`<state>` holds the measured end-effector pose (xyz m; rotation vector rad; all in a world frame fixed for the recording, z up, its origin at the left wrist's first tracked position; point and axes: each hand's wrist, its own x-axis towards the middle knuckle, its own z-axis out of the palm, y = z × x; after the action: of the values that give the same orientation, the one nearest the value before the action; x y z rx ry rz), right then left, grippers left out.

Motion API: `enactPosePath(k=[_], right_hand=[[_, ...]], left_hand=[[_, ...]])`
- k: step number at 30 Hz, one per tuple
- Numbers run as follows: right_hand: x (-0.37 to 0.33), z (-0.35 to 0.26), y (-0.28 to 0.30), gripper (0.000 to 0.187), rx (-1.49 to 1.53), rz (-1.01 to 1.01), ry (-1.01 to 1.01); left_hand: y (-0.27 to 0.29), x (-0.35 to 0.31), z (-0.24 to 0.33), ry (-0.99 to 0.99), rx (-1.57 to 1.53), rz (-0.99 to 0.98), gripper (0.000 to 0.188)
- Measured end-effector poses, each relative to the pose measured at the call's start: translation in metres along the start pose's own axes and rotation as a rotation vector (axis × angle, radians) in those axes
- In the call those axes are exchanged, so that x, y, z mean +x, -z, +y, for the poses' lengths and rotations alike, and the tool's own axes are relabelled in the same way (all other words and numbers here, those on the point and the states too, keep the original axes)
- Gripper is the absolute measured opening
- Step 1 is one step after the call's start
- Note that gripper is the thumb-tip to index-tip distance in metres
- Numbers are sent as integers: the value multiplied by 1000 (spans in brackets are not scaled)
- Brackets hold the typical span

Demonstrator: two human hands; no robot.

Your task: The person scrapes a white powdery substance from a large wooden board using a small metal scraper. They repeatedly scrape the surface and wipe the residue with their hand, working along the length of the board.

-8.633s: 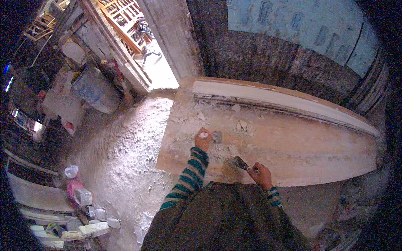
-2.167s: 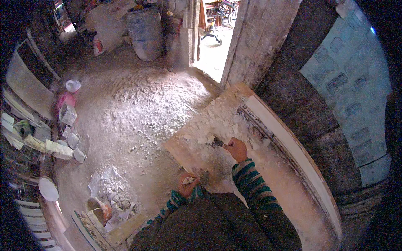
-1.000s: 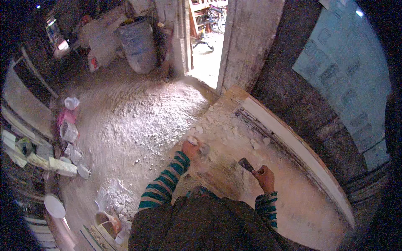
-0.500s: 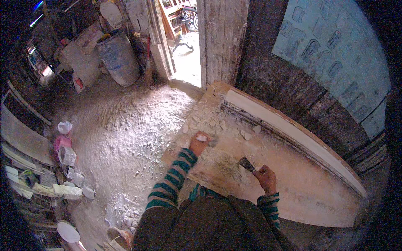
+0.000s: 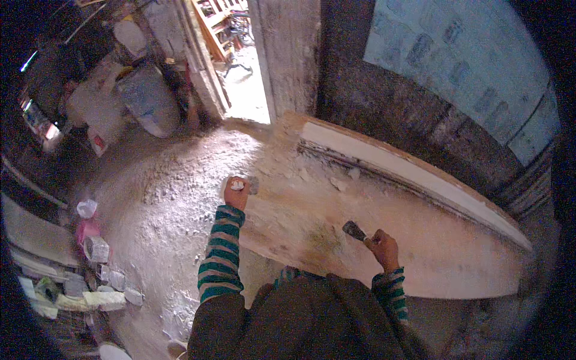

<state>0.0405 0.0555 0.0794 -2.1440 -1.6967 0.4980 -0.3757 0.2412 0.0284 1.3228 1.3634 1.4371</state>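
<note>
My left hand [image 5: 237, 197] is closed at the left edge of a worktable, beside a flat grey scraper blade [image 5: 253, 185] that juts out to its right. Something white shows among those fingers. My right hand [image 5: 383, 249] grips a putty knife [image 5: 354, 230], its dark blade pointing up and left just above the tabletop. Beneath both hands lies the long dusty worktable [image 5: 432, 252], with pale flakes [image 5: 339, 183] scattered toward its far side. Striped green and grey sleeves cover both forearms.
A pale raised ledge [image 5: 384, 156] runs along the table's far side. Whitish debris [image 5: 180, 174] covers the floor to the left. A large drum [image 5: 149, 99] stands near the bright doorway [image 5: 246, 90]. White blocks and a pink bag [image 5: 87, 231] lie at far left.
My left hand has moved left to the table's edge with the scraper. Fewer flakes lie on the table's left part. My right hand keeps the putty knife nearly in place. The view has shifted somewhat.
</note>
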Motion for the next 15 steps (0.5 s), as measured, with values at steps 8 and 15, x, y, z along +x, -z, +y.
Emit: enactPosePath(k=[8, 15], right_hand=[[-31, 100, 5, 39, 1, -160, -51], [-42, 81, -36, 33, 178, -106, -80]], left_hand=[[-70, -68, -51, 108, -185, -74, 14], [33, -26, -36, -247, 307, 257, 14]])
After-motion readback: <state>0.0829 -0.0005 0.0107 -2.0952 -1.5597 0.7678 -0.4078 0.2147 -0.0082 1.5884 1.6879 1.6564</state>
